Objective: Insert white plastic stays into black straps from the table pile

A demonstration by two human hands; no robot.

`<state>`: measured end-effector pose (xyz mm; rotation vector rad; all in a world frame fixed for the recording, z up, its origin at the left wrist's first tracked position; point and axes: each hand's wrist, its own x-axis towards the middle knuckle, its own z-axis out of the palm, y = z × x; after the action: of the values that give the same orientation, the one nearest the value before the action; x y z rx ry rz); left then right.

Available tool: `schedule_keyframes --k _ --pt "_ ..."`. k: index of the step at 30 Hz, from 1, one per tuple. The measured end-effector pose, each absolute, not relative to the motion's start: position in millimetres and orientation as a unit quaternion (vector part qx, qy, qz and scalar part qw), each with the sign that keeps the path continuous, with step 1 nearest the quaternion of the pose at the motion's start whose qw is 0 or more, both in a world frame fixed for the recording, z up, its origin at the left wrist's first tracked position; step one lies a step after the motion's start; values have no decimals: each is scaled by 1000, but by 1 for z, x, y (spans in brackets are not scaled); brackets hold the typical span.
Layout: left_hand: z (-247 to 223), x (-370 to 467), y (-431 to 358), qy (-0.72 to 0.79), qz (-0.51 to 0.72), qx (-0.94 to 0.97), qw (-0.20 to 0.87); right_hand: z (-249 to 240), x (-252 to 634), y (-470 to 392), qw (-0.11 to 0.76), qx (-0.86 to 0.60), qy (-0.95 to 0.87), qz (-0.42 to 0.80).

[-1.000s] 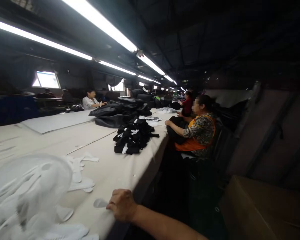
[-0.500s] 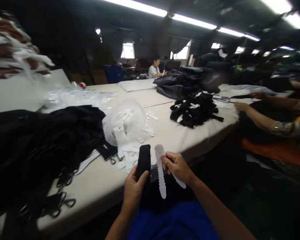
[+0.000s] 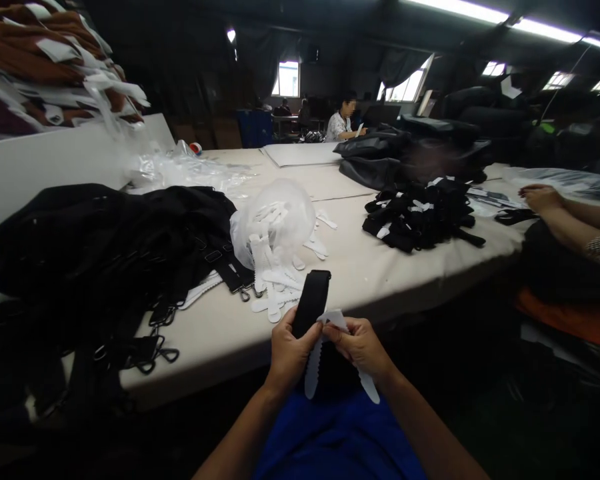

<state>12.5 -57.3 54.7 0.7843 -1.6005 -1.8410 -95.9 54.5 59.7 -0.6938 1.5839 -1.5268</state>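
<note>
Nearest the camera, above the blue-clad lap, the left hand is clenched around a black strap that stands upright from its grip, top end rising over the edge of the surface. Just right of the strap, the right hand pinches a white scalloped strip folded over near the top, its two ends hanging down on either side of the fingers; the strip touches the strap where the two hands meet. As a judgement, the thin strip could slip from the pinch or go onto the strap crooked, since only fingertips hold it and both ends dangle free. Just beyond the strap, loose white strips lie scattered on the surface, spilling from a clear plastic bag; a careless sweep of the arm might push them off the near edge. Left of the strap lies a large heap of black straps with metal hooks, which look apt to tangle. Farther and to the right of the strap sits a pile of black bundled pieces, and a co-worker's hand rests on the surface beyond it. Farthest back, another person sits at a distant table.
</note>
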Motion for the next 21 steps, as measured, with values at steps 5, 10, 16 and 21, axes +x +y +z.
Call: schedule_keyframes --k 5,10,16,21 --pt "46 11 -71 -537 -659 384 360 56 -87 51 405 -267 610 -626" --pt "57 9 -94 -522 -637 375 425 59 -98 43 318 -210 625 -681" --pt "68 8 -78 -544 -623 363 429 50 -75 24 457 -265 589 -612" --pt "59 17 -75 -528 -636 375 421 46 -75 27 387 -276 625 -619"
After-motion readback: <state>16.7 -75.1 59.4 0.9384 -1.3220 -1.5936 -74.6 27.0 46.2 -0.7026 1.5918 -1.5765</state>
